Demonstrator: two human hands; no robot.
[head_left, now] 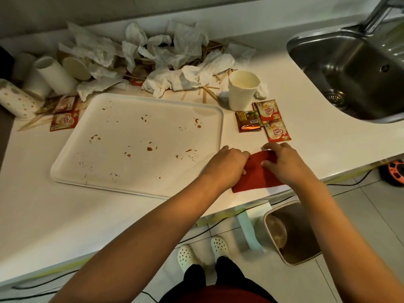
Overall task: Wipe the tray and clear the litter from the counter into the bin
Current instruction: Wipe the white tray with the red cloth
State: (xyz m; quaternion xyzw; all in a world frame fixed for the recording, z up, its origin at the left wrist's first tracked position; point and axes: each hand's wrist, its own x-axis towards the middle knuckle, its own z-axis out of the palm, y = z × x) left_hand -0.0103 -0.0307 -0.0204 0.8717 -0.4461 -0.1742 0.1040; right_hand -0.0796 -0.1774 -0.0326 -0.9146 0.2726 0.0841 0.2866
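Note:
A white tray [122, 171] with brown stains lies on the counter's middle. Just right of its near corner, a red cloth [255, 171] rests on the counter, with my left hand [227, 165] gripping its left edge and my right hand [284, 162] pinching its far edge. Crumpled tissues [170, 57], wooden stir sticks and paper cups [52, 75] are heaped behind the tray. An upright paper cup [241, 90] and coffee sachets [269, 119] sit right of the tray. An open bin [293, 232] stands on the floor below the counter edge.
A steel sink [354, 68] with a tap is set into the counter at the far right. More sachets [63, 119] lie left of the tray. Cables run across the tiled floor, and an orange reel [393, 171] sits at the right.

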